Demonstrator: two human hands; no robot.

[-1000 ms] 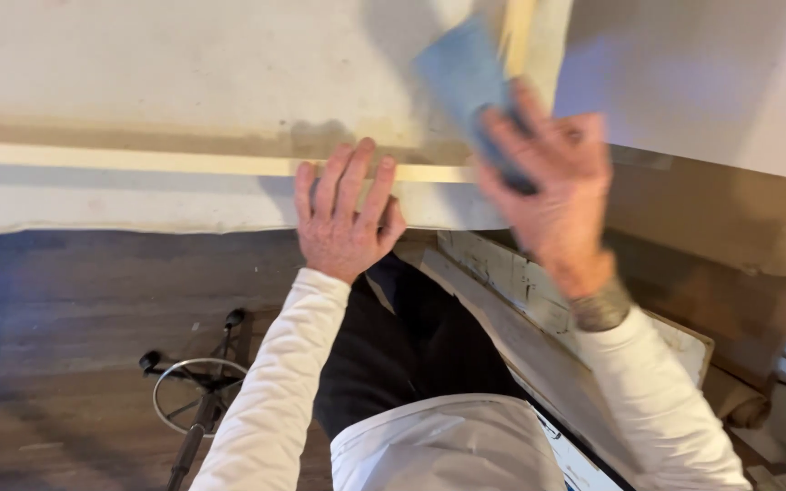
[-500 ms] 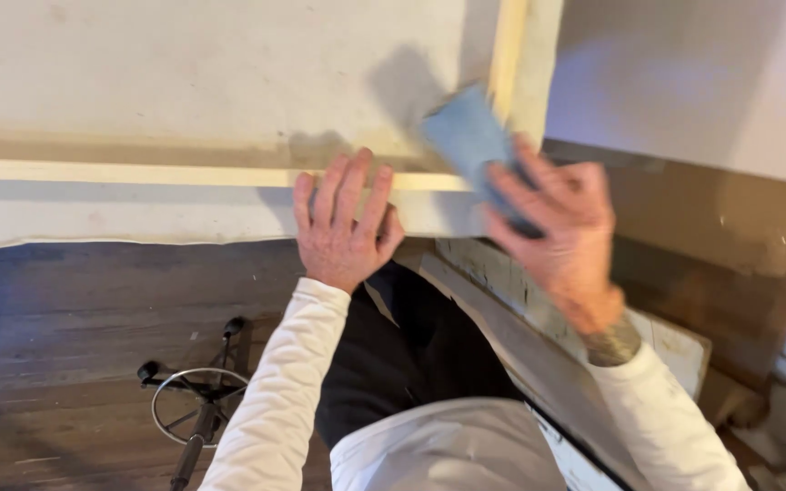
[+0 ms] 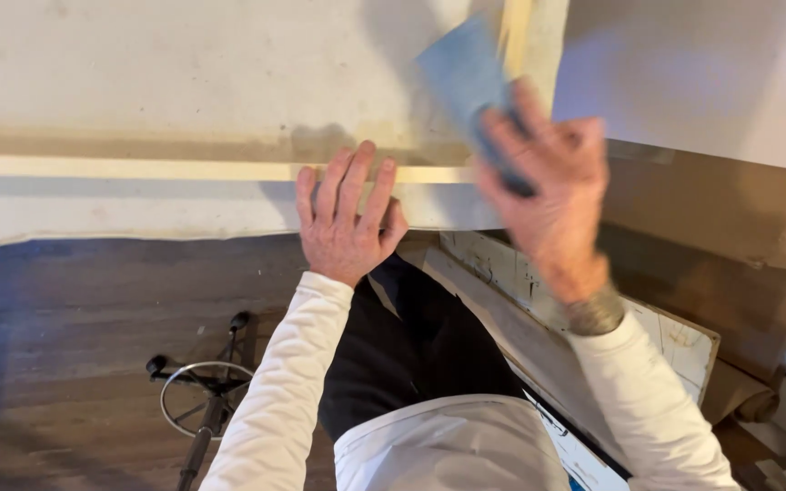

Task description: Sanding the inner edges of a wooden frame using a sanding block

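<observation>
At about nine o'clock a long pale wooden strip (image 3: 138, 168) runs flat across the white table (image 3: 138, 73), close to the table's near edge and roughly parallel to it. Below that, toward seven o'clock, a stool base with a metal ring (image 3: 195, 400) stands on the dark wooden floor (image 3: 56, 309). Near the middle, the left hand (image 3: 347, 218) lies palm down with its fingers spread, pressing on the strip and the table edge; it grips nothing, and a white quilted sleeve (image 3: 284, 382) runs back from its wrist toward six o'clock. At about one o'clock a second pale strip (image 3: 513, 36) stands at a right angle to the first, running away toward the far side of the table; the two seem to meet just under the right hand, though the joint itself is hidden. The right hand (image 3: 552, 182), blurred, is closed around a blue sanding block (image 3: 468, 77), whose free end points toward eleven o'clock and lies against or just above the upright strip; whether it touches the wood cannot be told. The two hands are apart, the right one just beside the left. At three o'clock a brown board (image 3: 711, 218) leans below the table, and toward four o'clock a white panel with a worn edge (image 3: 675, 341) lies under the right forearm.
</observation>
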